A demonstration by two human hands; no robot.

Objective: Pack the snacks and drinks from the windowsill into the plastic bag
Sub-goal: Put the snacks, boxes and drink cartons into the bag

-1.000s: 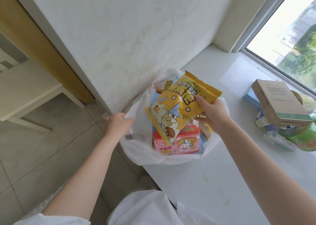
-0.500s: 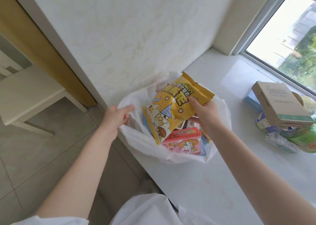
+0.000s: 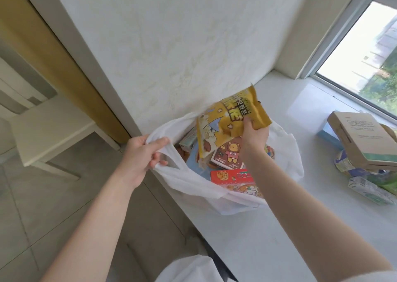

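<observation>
A white plastic bag (image 3: 193, 185) sits open at the left end of the white windowsill (image 3: 268, 238). My left hand (image 3: 141, 153) grips the bag's left handle and holds the mouth open. My right hand (image 3: 254, 133) pinches a yellow popcorn packet (image 3: 225, 123), which stands tilted with its lower end inside the bag. Inside lie a brown bear box (image 3: 229, 155), a red-and-pink snack box (image 3: 234, 179) and other packs, partly hidden.
More items rest on the sill at the right: a cardboard box (image 3: 363, 140) on top of green and white packs (image 3: 369, 187), with a blue box (image 3: 328, 135) behind. A window (image 3: 365, 56) is at the far right, a wall (image 3: 171, 45) is behind the bag, and a pale table (image 3: 49, 131) stands left.
My right hand has turned the yellow packet more upright and pushed its lower end deeper into the bag. My left hand has pulled the handle outward, which widens the mouth.
</observation>
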